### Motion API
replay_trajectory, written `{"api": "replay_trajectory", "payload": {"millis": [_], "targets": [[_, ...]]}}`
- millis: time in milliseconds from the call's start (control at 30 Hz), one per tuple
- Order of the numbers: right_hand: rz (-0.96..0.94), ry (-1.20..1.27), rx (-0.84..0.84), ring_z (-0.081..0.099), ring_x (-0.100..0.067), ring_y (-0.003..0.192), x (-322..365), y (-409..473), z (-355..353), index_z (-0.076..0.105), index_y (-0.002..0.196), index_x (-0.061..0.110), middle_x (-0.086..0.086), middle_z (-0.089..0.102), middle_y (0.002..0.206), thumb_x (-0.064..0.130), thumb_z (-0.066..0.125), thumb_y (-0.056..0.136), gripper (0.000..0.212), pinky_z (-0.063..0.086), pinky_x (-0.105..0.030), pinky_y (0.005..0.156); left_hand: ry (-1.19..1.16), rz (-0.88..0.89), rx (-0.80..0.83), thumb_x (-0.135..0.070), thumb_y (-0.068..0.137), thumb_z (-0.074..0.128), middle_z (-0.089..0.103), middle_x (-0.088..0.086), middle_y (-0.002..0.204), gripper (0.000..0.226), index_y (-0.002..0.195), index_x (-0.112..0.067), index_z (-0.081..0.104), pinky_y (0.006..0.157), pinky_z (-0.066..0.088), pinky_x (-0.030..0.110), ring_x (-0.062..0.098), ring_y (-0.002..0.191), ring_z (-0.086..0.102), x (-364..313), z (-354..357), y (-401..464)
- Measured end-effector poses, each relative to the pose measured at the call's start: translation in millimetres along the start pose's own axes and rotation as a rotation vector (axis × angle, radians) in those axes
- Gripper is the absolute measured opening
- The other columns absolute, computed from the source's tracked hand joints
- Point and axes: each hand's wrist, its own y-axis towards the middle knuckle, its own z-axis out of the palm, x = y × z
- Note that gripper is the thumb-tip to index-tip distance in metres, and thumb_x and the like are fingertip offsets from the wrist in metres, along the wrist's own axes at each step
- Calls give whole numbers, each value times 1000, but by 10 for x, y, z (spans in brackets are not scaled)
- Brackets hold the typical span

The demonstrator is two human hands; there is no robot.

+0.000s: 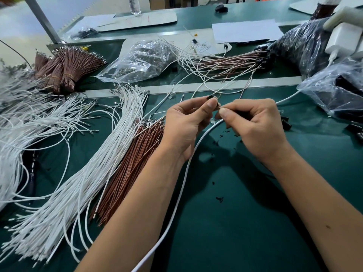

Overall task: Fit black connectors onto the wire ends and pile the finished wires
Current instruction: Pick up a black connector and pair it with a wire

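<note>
A small black connector (210,97) sits pinched between the thumb and forefinger of the left hand (186,122), held above the green table (245,222) near the middle of the scene. Just to its right, the right hand (255,124) pinches the end of a thin wire (222,109) between thumb and fingertip, its other fingers curled in; the wire tip nearly meets the connector. A thicker white cable (182,179) runs under the hands toward the near edge.

To the left lie a long bundle of white wires (94,160) and, beside it, a bundle of brown wires (133,163), both with metal terminals at their far ends. Beyond the hands, a loose pile of brown and white wires (225,63) with black ends spreads toward the right. Farther left stand tied brown wire bunches (64,69).

A clear plastic bag (141,57) on the far side holds small metal parts. At the right, a clear bag (337,89) holds black pieces, and a larger dark bag (302,46) lies behind it, contents unclear. Tiny black bits (219,199) dot the table.
</note>
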Motion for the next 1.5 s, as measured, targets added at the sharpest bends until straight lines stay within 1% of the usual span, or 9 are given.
{"api": "replay_trajectory", "payload": {"millis": [133,200,300,433,633,767,967,1167,1500], "targets": [[99,-56,86,38,-3,48,-11,32,-17,76,78,6,1,53,55,8,71,95,18,30,-16,48,-138,-24,-54,-1,85,71,75,10,79,4,89,-2,72,58,51,18,11,60,61,53,73,-11],[117,-57,109,40,-1,49,-2,33,-9,75,76,9,6,55,55,12,70,97,21,32,-15,50,-171,-23,-54,-1,82,72,74,10,78,5,87,-2,72,57,53,19,12,60,65,46,96,-14],[72,-49,21,50,2,52,-3,40,4,76,77,6,12,62,58,8,70,97,20,38,-10,55,-115,-25,-53,-9,71,78,74,5,77,9,80,-10,76,61,48,19,13,65,60,37,91,-15],[52,-49,-14,55,4,60,-14,25,38,78,82,13,18,66,62,6,73,94,15,43,-14,61,-153,-48,-95,-6,79,75,71,5,77,10,88,-7,73,62,47,18,12,66,58,63,137,-27],[29,-6,-89,65,-5,70,-20,-6,94,82,92,7,5,75,77,10,73,94,9,51,-26,68,-278,-33,-161,2,90,67,72,3,74,6,93,-3,69,61,48,19,11,65,60,164,280,-85],[32,1,-109,65,-2,64,-45,-6,85,82,95,11,9,75,73,11,74,94,8,51,-20,65,-324,-36,-158,1,90,68,72,4,73,5,95,-2,70,56,53,21,11,59,61,187,319,-101],[70,37,-116,61,-7,54,-44,4,89,81,93,13,4,75,70,18,78,92,6,49,-20,53,-231,54,-139,5,85,70,76,7,83,9,89,-3,71,75,55,29,18,76,68,148,264,-68],[64,102,-150,69,-13,57,-6,0,82,76,89,7,-3,76,73,12,81,88,7,54,-21,54,-176,122,-122,8,84,72,77,4,84,13,87,-5,74,71,54,19,9,72,68,96,208,-58],[-8,10,-139,72,-10,65,4,9,35,77,92,7,3,75,75,4,77,90,4,55,-20,58,-156,140,-87,9,85,70,77,3,84,15,87,-5,75,69,54,18,8,75,70,80,208,-66]]}}
